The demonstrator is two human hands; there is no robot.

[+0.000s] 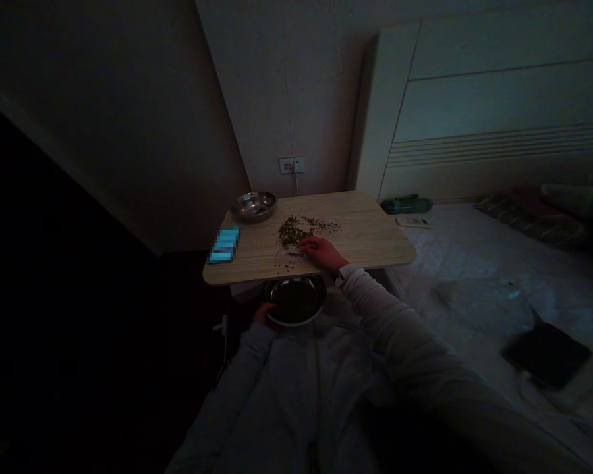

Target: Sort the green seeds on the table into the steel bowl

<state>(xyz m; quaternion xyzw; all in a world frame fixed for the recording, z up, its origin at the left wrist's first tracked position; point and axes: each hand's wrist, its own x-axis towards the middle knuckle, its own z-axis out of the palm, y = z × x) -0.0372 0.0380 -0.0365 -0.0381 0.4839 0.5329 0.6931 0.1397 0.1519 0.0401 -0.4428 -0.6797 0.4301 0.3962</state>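
My left hand (263,313) grips the rim of a metal bowl (296,300) held just below the near edge of a small wooden table (366,237). My right hand (320,253) rests palm down on the tabletop, fingers curled together, touching a scatter of small dark green beans (292,230). Whether the fingers hold any beans is hidden. A few loose beans lie between the hand and the table edge above the bowl.
A second, empty metal bowl (254,205) sits at the table's far left corner. A blue blurred object (224,245) lies at the left edge. A bed (479,276) stands right, with a green bottle (406,204), a remote (414,222) and a dark tablet (546,354). A wall socket (291,164) is behind.
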